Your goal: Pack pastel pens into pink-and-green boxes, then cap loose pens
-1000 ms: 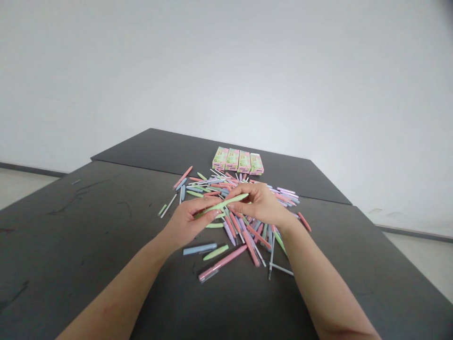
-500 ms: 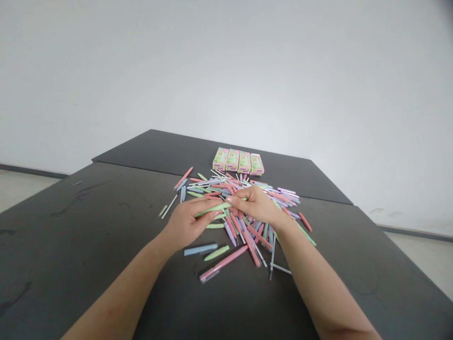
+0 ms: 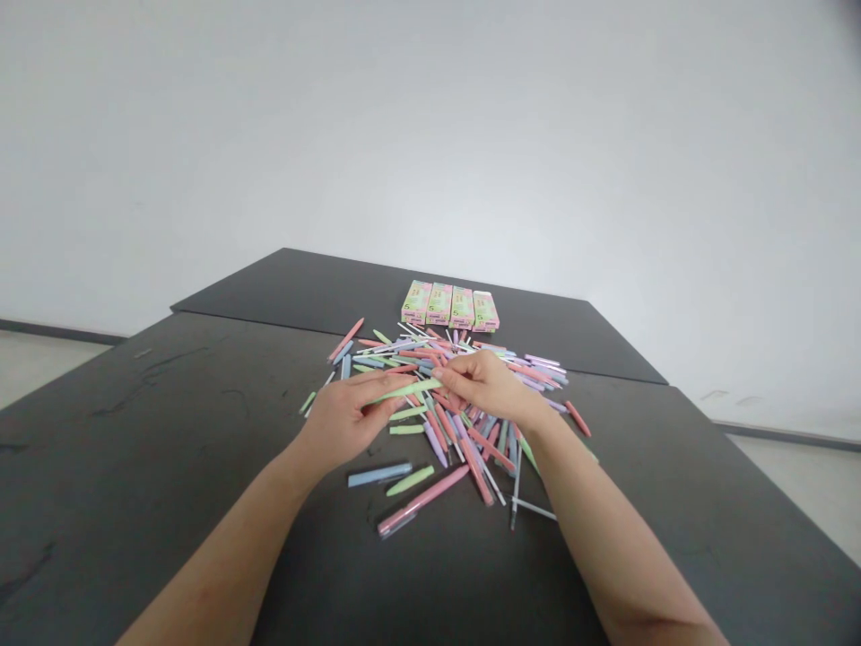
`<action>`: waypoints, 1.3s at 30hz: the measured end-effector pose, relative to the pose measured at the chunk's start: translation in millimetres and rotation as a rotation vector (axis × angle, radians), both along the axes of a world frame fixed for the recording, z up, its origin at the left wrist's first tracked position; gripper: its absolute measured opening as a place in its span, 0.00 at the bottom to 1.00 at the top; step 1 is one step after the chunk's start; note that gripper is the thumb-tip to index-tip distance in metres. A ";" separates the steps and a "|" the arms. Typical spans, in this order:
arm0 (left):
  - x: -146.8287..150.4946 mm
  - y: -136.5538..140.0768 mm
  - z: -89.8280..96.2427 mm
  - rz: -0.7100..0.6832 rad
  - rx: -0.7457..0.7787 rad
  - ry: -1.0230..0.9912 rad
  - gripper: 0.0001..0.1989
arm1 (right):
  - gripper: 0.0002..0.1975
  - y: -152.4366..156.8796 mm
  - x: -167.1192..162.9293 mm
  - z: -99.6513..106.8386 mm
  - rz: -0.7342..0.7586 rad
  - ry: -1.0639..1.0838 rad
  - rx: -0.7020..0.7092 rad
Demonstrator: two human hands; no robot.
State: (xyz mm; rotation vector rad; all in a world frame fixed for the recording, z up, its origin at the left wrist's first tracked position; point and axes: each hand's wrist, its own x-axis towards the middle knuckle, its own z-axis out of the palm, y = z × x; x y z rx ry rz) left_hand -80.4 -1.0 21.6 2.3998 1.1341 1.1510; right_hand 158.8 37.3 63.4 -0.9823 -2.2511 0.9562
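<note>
Between my hands is a light green pen [image 3: 415, 388], raised over a heap of pens and pen parts. My left hand [image 3: 350, 413] is closed on its left part, the thumb below and the fingers above. With thumb and fingertips my right hand [image 3: 479, 384] pinches its right end, which the fingers partly hide. Beneath and around the hands lie pink, blue, purple and green barrels and thin white refills. A pink pen [image 3: 423, 502] with a clear clip, a green barrel [image 3: 410, 481] and a blue barrel [image 3: 380, 475] lie nearest me.
Several pink and green boxes [image 3: 439, 305], each marked 5, stand in a row behind the heap. The dark table [image 3: 168, 467] has a seam across it and scuff marks on the left. A pale wall [image 3: 430, 135] rises beyond its far edge.
My left hand has shifted slightly left, and more of the green pen shows between the hands. Both hands still hold it. The view has moved very slightly.
</note>
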 end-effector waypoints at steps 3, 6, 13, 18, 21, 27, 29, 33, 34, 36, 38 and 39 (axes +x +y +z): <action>-1.6 1.4 -1.1 0.015 0.029 0.038 0.16 | 0.24 0.2 0.4 -0.2 0.021 0.001 -0.014; -2.7 2.9 -2.0 0.020 0.026 0.051 0.16 | 0.15 -2.0 0.4 1.9 0.046 0.101 0.029; -2.3 3.1 -1.9 0.064 0.128 0.031 0.14 | 0.14 -5.8 -6.9 3.4 -0.005 0.026 0.124; -4.4 4.3 -2.8 0.097 0.252 0.105 0.15 | 0.24 -3.9 -8.7 -1.3 -0.002 -0.055 0.061; -5.6 6.6 -4.2 0.080 0.288 0.116 0.15 | 0.15 -4.5 -7.3 -0.4 0.060 -0.002 0.039; -4.0 7.7 -4.5 0.090 0.370 0.106 0.13 | 0.04 -6.5 -8.6 -0.6 0.021 0.096 0.169; -3.8 7.4 -5.2 0.108 0.407 0.124 0.13 | 0.05 -5.0 -10.0 -4.6 0.010 0.064 0.144; -3.6 7.5 -7.9 0.126 0.461 0.165 0.14 | 0.16 -1.0 -12.4 -11.9 0.021 0.004 0.100; -3.2 7.4 -8.2 0.127 0.461 0.174 0.14 | 0.17 -0.7 -12.7 -12.1 0.017 -0.003 0.101; -2.0 6.6 -7.6 0.121 0.454 0.176 0.15 | 0.17 -1.2 -12.4 -10.2 0.010 -0.010 0.107; -0.9 4.7 -5.1 0.141 0.432 0.129 0.17 | 0.16 -2.8 -11.0 -6.1 0.000 -0.012 0.107; -0.6 3.5 -3.5 0.159 0.401 0.090 0.19 | 0.15 -3.6 -9.9 -3.9 -0.005 -0.013 0.105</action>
